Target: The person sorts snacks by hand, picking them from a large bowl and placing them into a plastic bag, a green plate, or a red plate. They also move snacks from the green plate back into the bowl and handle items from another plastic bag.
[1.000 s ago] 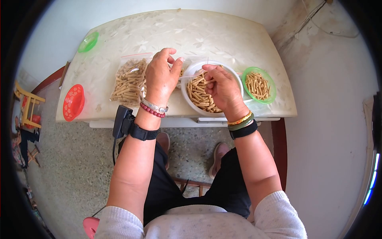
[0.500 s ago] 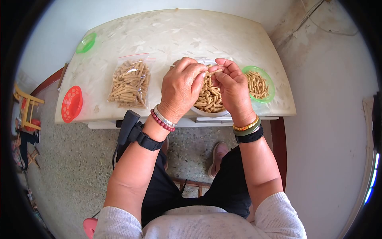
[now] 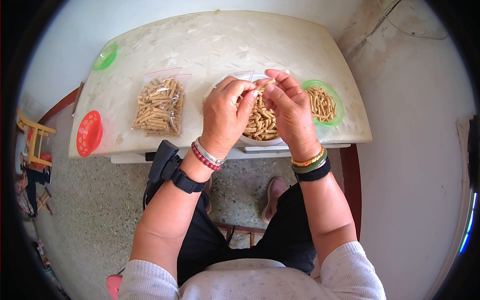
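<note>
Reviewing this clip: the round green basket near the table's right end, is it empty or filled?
Not empty: the green basket holds many short tan sticks, with its rim showing around them.

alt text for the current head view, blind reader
The left hand and right hand handle a short tan stick over a white bowl of similar sticks. On the pale table, a stick-filled clear bag lies left, a green bowl of sticks right.

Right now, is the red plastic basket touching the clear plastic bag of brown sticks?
No, the pale patterned tabletop shows between the red basket and the clear bag.
</note>
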Available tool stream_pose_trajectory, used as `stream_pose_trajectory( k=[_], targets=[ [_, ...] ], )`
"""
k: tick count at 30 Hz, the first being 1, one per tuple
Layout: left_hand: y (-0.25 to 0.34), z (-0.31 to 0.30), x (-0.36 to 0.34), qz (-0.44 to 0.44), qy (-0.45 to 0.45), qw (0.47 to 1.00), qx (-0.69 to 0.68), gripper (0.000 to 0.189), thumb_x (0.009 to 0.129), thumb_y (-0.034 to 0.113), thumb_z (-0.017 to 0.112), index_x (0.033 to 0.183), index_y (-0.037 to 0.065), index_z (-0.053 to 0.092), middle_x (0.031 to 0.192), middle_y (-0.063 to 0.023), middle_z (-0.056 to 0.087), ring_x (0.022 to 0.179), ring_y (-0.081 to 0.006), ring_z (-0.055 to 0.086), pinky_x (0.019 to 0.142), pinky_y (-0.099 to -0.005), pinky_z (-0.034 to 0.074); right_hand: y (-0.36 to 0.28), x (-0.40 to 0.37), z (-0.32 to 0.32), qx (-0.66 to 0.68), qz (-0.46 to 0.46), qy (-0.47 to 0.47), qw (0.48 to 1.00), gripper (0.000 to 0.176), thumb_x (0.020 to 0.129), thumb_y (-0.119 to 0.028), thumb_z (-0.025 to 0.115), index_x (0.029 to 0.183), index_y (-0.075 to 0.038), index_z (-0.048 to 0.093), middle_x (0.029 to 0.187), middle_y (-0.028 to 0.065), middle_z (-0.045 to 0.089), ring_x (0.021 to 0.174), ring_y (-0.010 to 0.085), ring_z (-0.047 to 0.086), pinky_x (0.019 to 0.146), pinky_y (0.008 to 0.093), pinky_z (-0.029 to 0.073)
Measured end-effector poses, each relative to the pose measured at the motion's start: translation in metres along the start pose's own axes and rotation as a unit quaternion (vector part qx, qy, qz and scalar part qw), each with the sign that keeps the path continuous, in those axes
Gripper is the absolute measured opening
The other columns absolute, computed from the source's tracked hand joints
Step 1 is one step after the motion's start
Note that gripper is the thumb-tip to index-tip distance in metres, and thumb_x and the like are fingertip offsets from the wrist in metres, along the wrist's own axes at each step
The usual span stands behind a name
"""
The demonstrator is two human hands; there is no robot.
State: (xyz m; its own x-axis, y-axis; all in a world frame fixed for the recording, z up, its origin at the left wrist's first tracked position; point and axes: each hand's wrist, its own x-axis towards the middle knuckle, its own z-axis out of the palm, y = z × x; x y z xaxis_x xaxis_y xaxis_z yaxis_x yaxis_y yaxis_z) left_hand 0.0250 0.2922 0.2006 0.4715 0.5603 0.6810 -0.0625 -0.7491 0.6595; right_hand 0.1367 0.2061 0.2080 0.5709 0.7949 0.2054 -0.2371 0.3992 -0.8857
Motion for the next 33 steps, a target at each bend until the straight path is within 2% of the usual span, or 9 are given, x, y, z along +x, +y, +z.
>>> stream_pose_trajectory(
  k=[3,6,10,16,19,21,23,28,33],
  targets=[
    [-0.003,0.0,0.0,0.023,-0.001,0.999,0.024,0.005,0.083,0.004,0.064,0.086,0.001,0.061,0.077,-0.0079,0.059,0.061,-0.0174,0.056,0.057,-0.0271,0.045,0.005,0.0,-0.003,-0.019,0.053,-0.04,0.998,0.019,0.087,-0.009,0.061,0.104,-0.001,0.059,0.09,0.0012,0.064,0.069,0.0023,0.048,0.062,0.0166,0.039],
    [-0.008,-0.005,0.003,0.034,0.017,0.999,0.024,0.005,0.082,0.007,0.063,0.083,0.003,0.06,0.078,-0.01,0.06,0.071,-0.0274,0.06,0.062,-0.0347,0.047,0.007,0.0,0.001,-0.018,0.036,-0.028,0.999,0.011,0.088,-0.012,0.062,0.094,-0.003,0.062,0.086,-0.0009,0.062,0.068,0.0013,0.047,0.061,0.0159,0.038],
    [-0.018,-0.024,0.015,-0.017,0.112,0.993,0.045,0.007,0.083,0.01,0.064,0.086,0.004,0.062,0.079,-0.0073,0.062,0.065,-0.0181,0.057,0.059,-0.0286,0.047,0.01,0.011,-0.01,0.015,0.033,0.024,0.999,0.006,0.089,-0.011,0.061,0.087,-0.005,0.059,0.084,-0.0018,0.061,0.067,0.0017,0.047,0.06,0.016,0.039],
    [-0.05,-0.023,0.011,-0.17,0.02,0.985,0.01,0.023,0.078,0.018,0.07,0.095,0.002,0.065,0.082,-0.009,0.063,0.066,-0.0176,0.059,0.06,-0.0296,0.048,0.019,0.018,0.012,-0.06,-0.032,0.052,0.996,0.008,0.087,-0.005,0.062,0.095,-0.002,0.062,0.081,-0.0027,0.06,0.067,0.0037,0.05,0.06,0.0186,0.042],
    [-0.057,-0.022,0.014,-0.184,0.001,0.981,0.053,0.023,0.078,0.019,0.069,0.092,0.001,0.066,0.08,-0.0102,0.065,0.065,-0.0176,0.06,0.06,-0.0303,0.049,0.035,0.024,0.019,-0.213,-0.094,0.034,0.972,0.011,0.085,-0.005,0.063,0.096,-0.003,0.065,0.076,-0.0013,0.063,0.064,0.0055,0.052,0.059,0.0217,0.045],
    [-0.06,-0.025,0.018,-0.219,-0.054,0.974,0.034,0.016,0.084,0.013,0.065,0.092,-0.001,0.065,0.075,-0.0028,0.063,0.065,-0.007,0.053,0.061,-0.0222,0.045,0.042,0.027,0.022,-0.27,-0.101,0.025,0.957,0.012,0.084,-0.005,0.063,0.096,-0.003,0.066,0.074,0.0007,0.064,0.063,0.0064,0.054,0.059,0.0225,0.046],
    [-0.063,-0.026,0.02,-0.23,-0.048,0.972,0.02,0.014,0.085,0.011,0.064,0.091,-0.001,0.065,0.073,-0.0017,0.063,0.065,-0.0063,0.053,0.061,-0.0216,0.045,0.043,0.029,0.026,-0.385,-0.104,0.003,0.917,0.016,0.084,-0.007,0.064,0.098,-0.001,0.065,0.072,0.0066,0.065,0.065,0.0086,0.058,0.059,0.0242,0.047],
    [-0.079,-0.026,0.02,-0.228,0.006,0.973,-0.048,0.014,0.081,0.013,0.065,0.084,0.0,0.066,0.068,-0.009,0.066,0.059,-0.0132,0.06,0.058,-0.0277,0.047,0.045,0.038,0.025,-0.294,-0.094,0.005,0.951,0.016,0.086,-0.005,0.06,0.102,-0.002,0.063,0.073,0.0048,0.065,0.067,0.0091,0.06,0.061,0.0234,0.047],
    [-0.067,-0.033,0.024,-0.234,0.016,0.971,-0.04,0.008,0.086,0.007,0.062,0.086,-0.001,0.064,0.073,0.0017,0.061,0.064,-0.0034,0.051,0.06,-0.0198,0.042,0.027,0.045,-0.005,-0.282,-0.088,0.068,0.953,0.014,0.089,-0.005,0.054,0.1,-0.001,0.062,0.074,0.0032,0.064,0.069,0.0074,0.059,0.063,0.0216,0.047]
  ],
)
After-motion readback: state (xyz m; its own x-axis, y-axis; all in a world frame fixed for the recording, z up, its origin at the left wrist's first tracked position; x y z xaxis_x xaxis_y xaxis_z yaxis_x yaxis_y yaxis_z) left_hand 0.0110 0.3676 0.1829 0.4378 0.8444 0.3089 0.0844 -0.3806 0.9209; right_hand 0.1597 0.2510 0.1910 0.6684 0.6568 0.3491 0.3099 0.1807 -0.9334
